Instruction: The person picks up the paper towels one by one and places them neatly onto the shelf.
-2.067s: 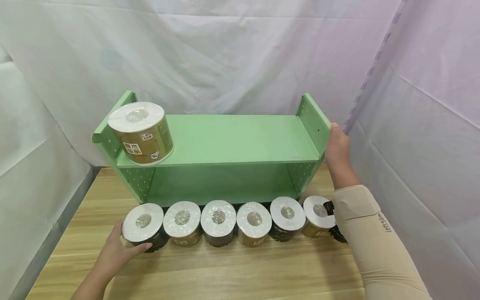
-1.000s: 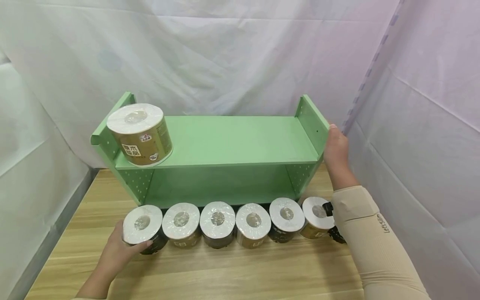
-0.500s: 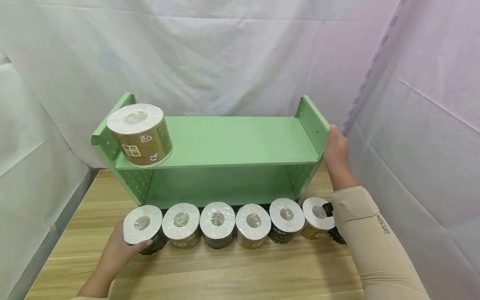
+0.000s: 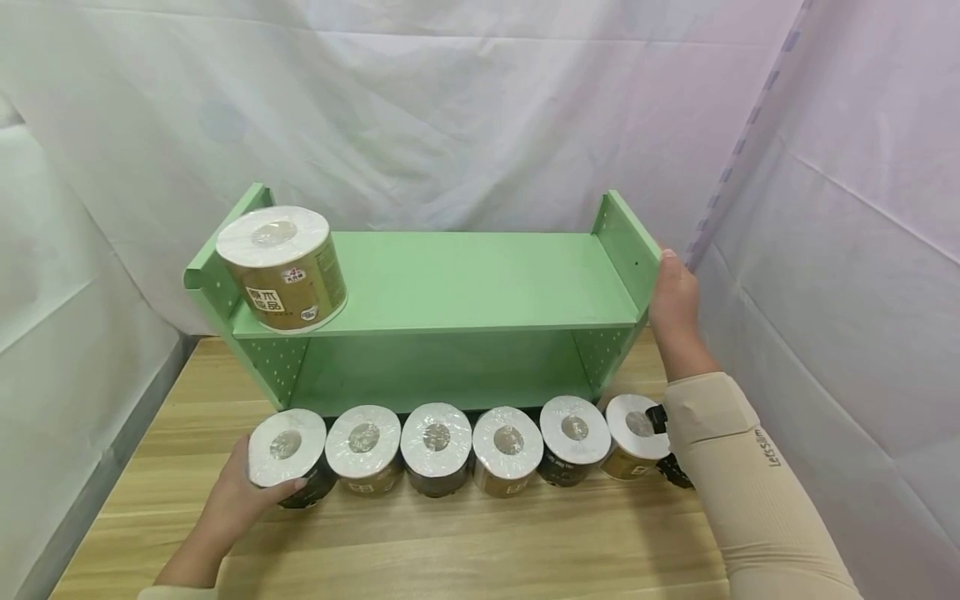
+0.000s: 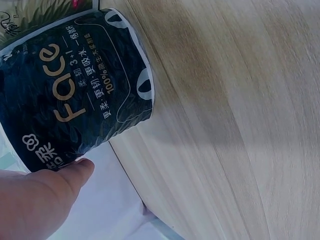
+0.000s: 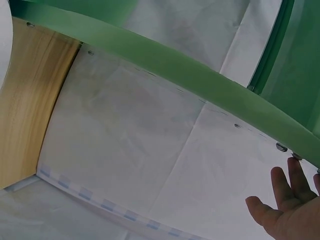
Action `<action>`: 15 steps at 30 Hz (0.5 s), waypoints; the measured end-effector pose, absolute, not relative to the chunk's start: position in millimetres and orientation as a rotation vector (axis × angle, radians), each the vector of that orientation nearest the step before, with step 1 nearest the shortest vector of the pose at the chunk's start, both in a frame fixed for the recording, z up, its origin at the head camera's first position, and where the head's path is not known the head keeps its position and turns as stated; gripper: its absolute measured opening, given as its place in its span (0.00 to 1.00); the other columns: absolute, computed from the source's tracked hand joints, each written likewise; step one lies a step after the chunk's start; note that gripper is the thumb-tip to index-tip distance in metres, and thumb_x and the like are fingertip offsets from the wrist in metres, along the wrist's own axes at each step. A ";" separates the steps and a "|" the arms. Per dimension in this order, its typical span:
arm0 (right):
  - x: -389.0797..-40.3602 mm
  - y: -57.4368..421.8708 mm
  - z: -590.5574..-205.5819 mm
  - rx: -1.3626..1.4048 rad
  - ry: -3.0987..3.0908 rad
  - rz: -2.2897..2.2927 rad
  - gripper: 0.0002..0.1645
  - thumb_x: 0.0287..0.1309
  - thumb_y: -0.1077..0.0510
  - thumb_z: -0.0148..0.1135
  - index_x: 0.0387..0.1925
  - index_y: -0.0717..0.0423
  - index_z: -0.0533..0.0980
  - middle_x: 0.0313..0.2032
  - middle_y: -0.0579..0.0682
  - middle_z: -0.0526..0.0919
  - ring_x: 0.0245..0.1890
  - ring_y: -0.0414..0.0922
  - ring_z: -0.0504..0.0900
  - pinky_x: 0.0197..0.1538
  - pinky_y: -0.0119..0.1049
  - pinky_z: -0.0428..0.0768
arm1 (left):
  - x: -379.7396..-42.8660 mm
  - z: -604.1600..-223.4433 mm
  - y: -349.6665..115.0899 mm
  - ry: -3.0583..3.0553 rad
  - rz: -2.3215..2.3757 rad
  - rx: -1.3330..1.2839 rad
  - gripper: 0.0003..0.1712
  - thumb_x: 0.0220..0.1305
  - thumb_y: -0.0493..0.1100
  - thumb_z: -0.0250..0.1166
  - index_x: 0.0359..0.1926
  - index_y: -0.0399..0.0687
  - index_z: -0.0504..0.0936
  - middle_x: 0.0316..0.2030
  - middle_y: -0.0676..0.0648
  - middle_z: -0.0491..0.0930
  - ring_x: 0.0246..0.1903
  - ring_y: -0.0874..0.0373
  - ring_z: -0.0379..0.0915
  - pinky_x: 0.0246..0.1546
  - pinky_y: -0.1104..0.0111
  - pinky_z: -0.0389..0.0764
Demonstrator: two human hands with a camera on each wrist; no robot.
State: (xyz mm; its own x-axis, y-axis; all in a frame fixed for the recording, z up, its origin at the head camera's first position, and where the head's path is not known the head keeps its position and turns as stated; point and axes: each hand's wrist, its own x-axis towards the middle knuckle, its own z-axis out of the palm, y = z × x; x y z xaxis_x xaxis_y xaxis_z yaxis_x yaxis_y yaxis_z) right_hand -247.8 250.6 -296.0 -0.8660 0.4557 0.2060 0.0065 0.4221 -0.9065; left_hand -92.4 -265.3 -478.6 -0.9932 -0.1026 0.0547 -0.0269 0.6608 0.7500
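In the head view my left hand (image 4: 236, 492) holds the leftmost toilet paper roll (image 4: 286, 448) of a front row, thumb across its front and the other fingers hidden behind its left side. That roll's wrapper (image 5: 75, 80) is dark with gold lettering in the left wrist view. My right hand (image 4: 673, 304) is at the outer face of the right side panel of a green two-tier shelf (image 4: 480, 279). Its fingers (image 6: 282, 187) look spread and loosely straight against the panel in the right wrist view. A brown-wrapped roll (image 4: 285, 271) stands on the upper tier's left end.
Several more rolls, brown and black wrapped, stand in a row along the shelf's front, such as a brown one (image 4: 507, 454). A black object (image 4: 675, 471) is partly hidden by the right sleeve. The wooden table (image 4: 450, 550) meets white cloth walls (image 4: 465, 117).
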 end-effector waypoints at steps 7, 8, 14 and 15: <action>-248.4 251.0 -297.4 -0.379 -2.233 1.459 0.36 0.71 0.41 0.31 0.52 0.65 0.75 0.39 0.50 0.75 0.34 0.36 0.71 0.41 0.29 0.72 | -93.0 -479.5 -266.7 -2.768 -1.237 0.086 0.57 0.40 0.41 0.80 0.65 0.23 0.56 0.53 0.26 0.69 0.51 0.38 0.66 0.45 0.68 0.67; -248.5 251.0 -297.8 -0.378 -2.229 1.461 0.36 0.71 0.41 0.31 0.51 0.64 0.75 0.38 0.49 0.74 0.34 0.36 0.71 0.41 0.29 0.72 | -93.4 -479.8 -266.8 -2.765 -1.234 0.082 0.57 0.39 0.41 0.80 0.64 0.23 0.56 0.53 0.27 0.69 0.50 0.39 0.66 0.45 0.70 0.67; -248.0 250.4 -297.4 -0.376 -2.231 1.474 0.36 0.71 0.40 0.30 0.50 0.62 0.75 0.36 0.48 0.74 0.33 0.37 0.71 0.40 0.29 0.72 | -94.6 -482.8 -268.9 -2.732 -1.224 0.058 0.56 0.37 0.42 0.81 0.63 0.25 0.59 0.51 0.29 0.72 0.46 0.54 0.66 0.42 0.79 0.64; -247.9 250.2 -297.0 -0.378 -2.234 1.471 0.37 0.71 0.39 0.30 0.51 0.63 0.75 0.37 0.49 0.74 0.33 0.37 0.71 0.39 0.29 0.72 | -94.6 -483.1 -269.2 -2.729 -1.227 0.055 0.56 0.37 0.42 0.81 0.63 0.26 0.59 0.52 0.30 0.72 0.46 0.56 0.66 0.42 0.80 0.64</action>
